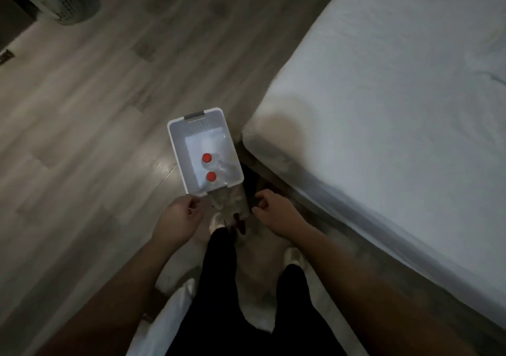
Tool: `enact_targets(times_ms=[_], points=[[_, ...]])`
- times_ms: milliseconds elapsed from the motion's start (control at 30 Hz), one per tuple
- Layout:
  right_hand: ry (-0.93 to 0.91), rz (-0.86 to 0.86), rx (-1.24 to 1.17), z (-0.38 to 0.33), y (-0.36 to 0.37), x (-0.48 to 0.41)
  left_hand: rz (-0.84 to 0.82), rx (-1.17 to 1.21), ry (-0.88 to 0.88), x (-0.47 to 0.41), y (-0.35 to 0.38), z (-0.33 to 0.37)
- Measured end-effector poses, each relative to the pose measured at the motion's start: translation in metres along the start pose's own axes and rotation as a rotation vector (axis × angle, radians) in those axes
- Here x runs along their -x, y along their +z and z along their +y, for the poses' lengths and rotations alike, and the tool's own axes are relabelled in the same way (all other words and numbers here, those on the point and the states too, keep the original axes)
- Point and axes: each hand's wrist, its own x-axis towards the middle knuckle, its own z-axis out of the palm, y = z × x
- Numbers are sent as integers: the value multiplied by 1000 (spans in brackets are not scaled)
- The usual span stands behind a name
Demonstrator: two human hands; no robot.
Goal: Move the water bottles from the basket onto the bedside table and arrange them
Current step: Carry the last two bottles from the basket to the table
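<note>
White plastic basket (pixel 205 150) sits on the wood floor (pixel 82 109), just beside the corner of the bed (pixel 383 109), and everything else I place off that basket. Two clear water bottles lie inside it toward its near end, red caps showing: the farther bottle (pixel 207 158) and the nearer bottle (pixel 211 176), one just behind the other, bodies angled toward the basket's bed-side wall; probably lying flat because the basket is too shallow for them to stand, but blur makes that a guess. My left hand (pixel 179 217) hangs just below the basket's near left corner, fingers loosely curled, gripping nothing, and I can't tell whether a fingertip touches the rim. My right hand (pixel 275 207) hangs off the basket's near right corner, apart from it, also loosely curled and empty. Both hands flank the near end, so I judge this as lining up either to lift the whole basket by its ends or to reach in for a bottle; can't say which. Feet stand on a pale rug (pixel 254 287) directly below the basket's near end, so I'm squared up to it. No bedside table in view, so no bottle is on it; the task looks barely begun. A perforated bin (pixel 63 5) sits far beyond the basket at the upper left, not relevant. Dim light and motion blur; the clear bottle bodies are hard to trace.
</note>
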Motion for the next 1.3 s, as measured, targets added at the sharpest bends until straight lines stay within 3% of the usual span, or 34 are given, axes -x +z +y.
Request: enact_targets(times_ms=[267, 600, 767, 933, 1300], points=[[163, 58, -138, -26, 85, -149, -189, -260, 141, -176, 2, -53], [174, 103, -103, -14, 155, -262, -204, -416, 429, -292, 64, -94], [132, 186, 106, -10, 162, -271, -233, -494, 580, -313, 65, -96], [96, 265, 176, -5, 154, -271, -256, -512, 591, -317, 60, -95], [147, 429, -173, -22, 97, -192, -139, -90, 413, -224, 13, -36]])
